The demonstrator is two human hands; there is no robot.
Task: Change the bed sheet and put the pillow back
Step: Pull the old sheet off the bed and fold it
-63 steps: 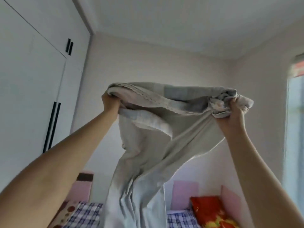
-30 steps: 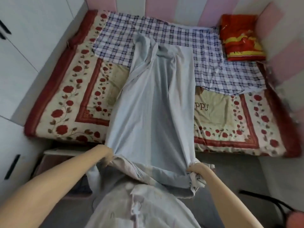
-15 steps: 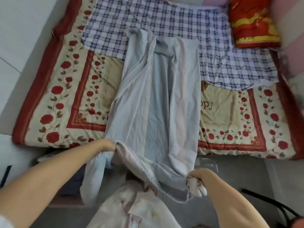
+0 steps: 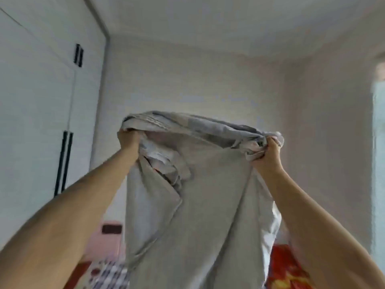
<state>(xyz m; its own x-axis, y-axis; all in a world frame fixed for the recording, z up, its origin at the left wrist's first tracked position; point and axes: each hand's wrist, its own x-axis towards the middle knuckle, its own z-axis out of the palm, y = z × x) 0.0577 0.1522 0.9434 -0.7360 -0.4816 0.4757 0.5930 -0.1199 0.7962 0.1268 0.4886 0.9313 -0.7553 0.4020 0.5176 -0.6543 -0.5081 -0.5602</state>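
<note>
Change: 0.5 s ago the grey sheet (image 4: 208,195) lay down the bed's middle w/ hands low; now both arms are up and it hangs bunched.
Meaning: prob. another flick to spread it; still not flat.
L hand (image 4: 128,140): fist round sheet's top-left edge.
R hand (image 4: 268,155): fingers curled, clutching wadded top-right corner.
Pillow (image 4: 285,268): red, low right, behind the sheet.
Containers: wardrobe (image 4: 41,122) on left, doors closed; contents hidden.
</note>
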